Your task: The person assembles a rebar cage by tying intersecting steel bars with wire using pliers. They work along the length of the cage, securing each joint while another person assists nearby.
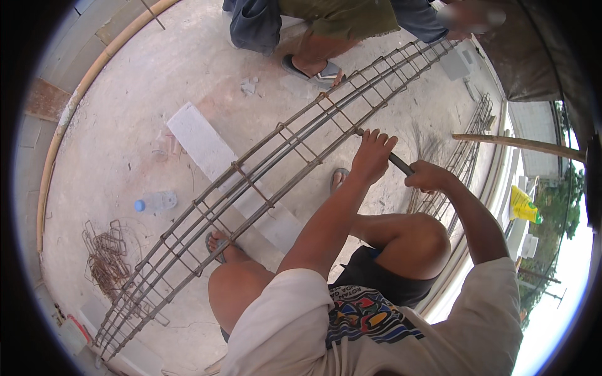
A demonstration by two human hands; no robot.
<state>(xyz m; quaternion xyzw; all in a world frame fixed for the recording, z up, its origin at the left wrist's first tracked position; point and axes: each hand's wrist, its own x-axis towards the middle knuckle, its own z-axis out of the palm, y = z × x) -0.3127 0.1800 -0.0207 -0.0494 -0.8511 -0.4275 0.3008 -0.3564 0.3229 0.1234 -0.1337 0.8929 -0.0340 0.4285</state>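
A long steel rebar cage [320, 161], rods joined by bent stirrups, runs diagonally from lower left to upper right in front of me. My left hand [371, 158] is wrapped round a dark bar-like tool [400, 164], close to the cage's near rod. My right hand [429, 176] grips the other end of this tool, nearer my right knee. The tool's tip reaches the near rod beside a stirrup; the fingers hide part of it, and its exact kind cannot be told.
Pale blocks [199, 130] lie under the cage. A plastic bottle [157, 201] and a heap of bent stirrups [108, 257] are at left. Another person [338, 25] is at the cage's far end. More rebar [476, 135] and a wooden pole [520, 144] stand right.
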